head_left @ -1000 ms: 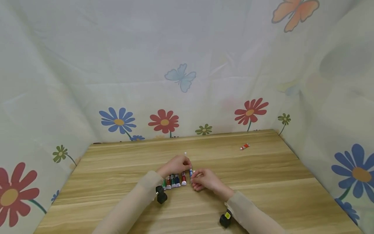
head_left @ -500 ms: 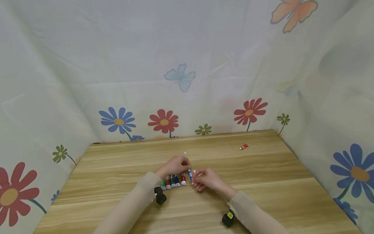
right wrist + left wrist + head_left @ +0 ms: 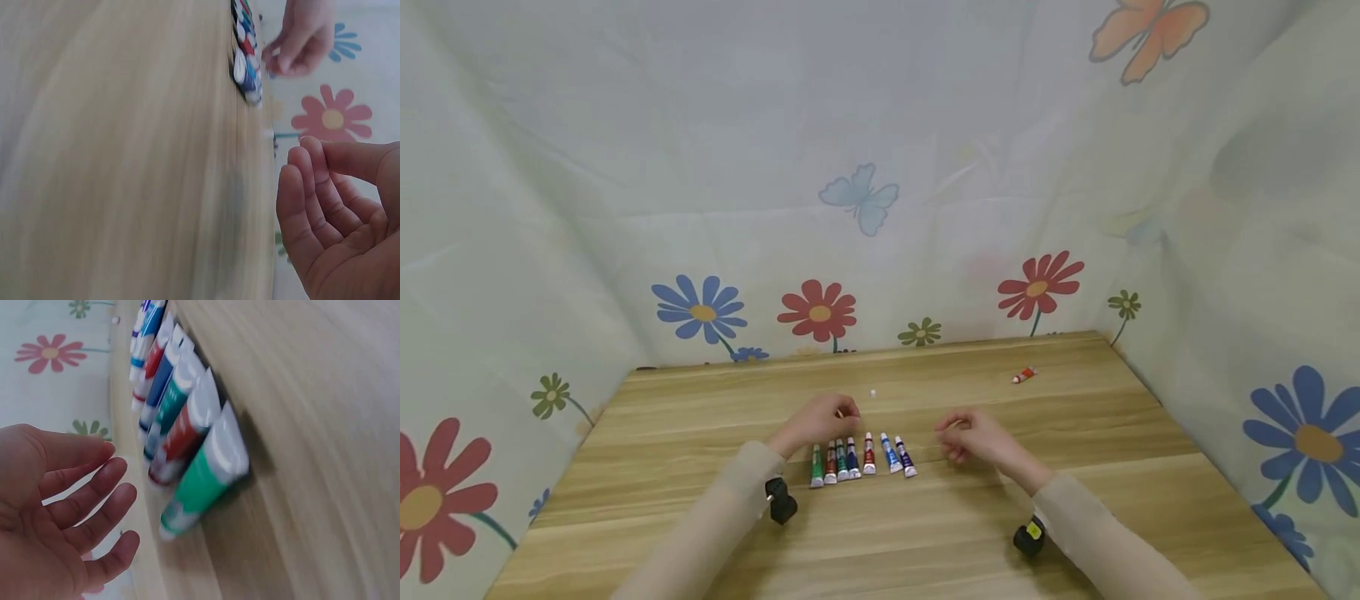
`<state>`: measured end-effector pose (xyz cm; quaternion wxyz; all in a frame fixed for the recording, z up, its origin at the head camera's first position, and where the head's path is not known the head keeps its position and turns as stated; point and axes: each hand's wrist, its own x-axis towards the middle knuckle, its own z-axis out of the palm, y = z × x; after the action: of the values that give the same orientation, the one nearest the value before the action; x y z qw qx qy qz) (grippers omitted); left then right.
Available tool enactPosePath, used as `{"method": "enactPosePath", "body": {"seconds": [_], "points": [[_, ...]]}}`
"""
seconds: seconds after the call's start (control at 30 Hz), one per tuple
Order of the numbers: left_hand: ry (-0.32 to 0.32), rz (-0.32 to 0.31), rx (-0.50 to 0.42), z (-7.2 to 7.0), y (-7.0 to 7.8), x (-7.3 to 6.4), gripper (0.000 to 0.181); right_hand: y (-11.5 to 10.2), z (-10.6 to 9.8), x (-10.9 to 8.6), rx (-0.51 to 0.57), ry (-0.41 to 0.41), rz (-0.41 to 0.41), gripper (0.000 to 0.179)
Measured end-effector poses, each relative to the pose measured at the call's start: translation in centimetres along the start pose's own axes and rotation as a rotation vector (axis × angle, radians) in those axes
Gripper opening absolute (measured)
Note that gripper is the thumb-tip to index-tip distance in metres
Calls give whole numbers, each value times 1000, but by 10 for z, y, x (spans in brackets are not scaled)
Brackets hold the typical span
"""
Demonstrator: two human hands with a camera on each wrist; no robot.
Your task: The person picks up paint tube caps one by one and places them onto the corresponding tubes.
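Note:
Several paint tubes lie side by side in a row on the table, caps facing away. In the head view the green paint tube (image 3: 817, 467) is at the row's left end, the red paint tube (image 3: 869, 454) near its middle, then the blue paint tube (image 3: 891, 452) and the purple paint tube (image 3: 906, 457). My left hand (image 3: 820, 421) hovers just beyond the left tubes, holding nothing, its fingers loosely bent beside the green tube (image 3: 199, 481) in the left wrist view. To the right of the row is my right hand (image 3: 976, 435), bent fingers near the thumb, with nothing between them.
An orange-red paint tube (image 3: 1024, 375) lies alone at the back right of the wooden table (image 3: 760, 542). A small white piece (image 3: 872, 392) sits behind the row. Flower-printed cloth (image 3: 737, 233) hangs behind and at both sides.
My hands have parted, the left moving left and the right moving right, off the blue and purple tubes. The row's right end, partly hidden before, now shows fully, its last two tubes slanted.

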<state>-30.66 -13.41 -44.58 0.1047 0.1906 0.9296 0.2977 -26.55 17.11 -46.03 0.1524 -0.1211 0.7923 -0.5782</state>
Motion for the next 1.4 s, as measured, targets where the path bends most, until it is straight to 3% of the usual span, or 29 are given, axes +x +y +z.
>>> {"method": "enactPosePath", "body": {"seconds": [0.13,0.37,0.5,0.67,0.87,1.07,1.4], "points": [[38,-44,40,-15,-8,-5,9,0,-27,-3,-78,70,-1,18],[78,-53,79,-30,-18,-9,9,1,-63,-12,-181,136,-55,17],[83,-54,105,-25,-20,-7,8,8,-77,-12,-224,206,-28,17],[63,-31,125,-15,-20,1,6,20,-87,-12,-233,229,-8,17],[62,-57,112,-10,-12,10,7,31,-100,-15,-251,240,-10,18],[71,-56,111,-2,-8,30,13,42,-121,-24,-284,264,-2,19],[52,-65,158,6,2,59,25,41,-158,-43,-231,320,4,26]]}}
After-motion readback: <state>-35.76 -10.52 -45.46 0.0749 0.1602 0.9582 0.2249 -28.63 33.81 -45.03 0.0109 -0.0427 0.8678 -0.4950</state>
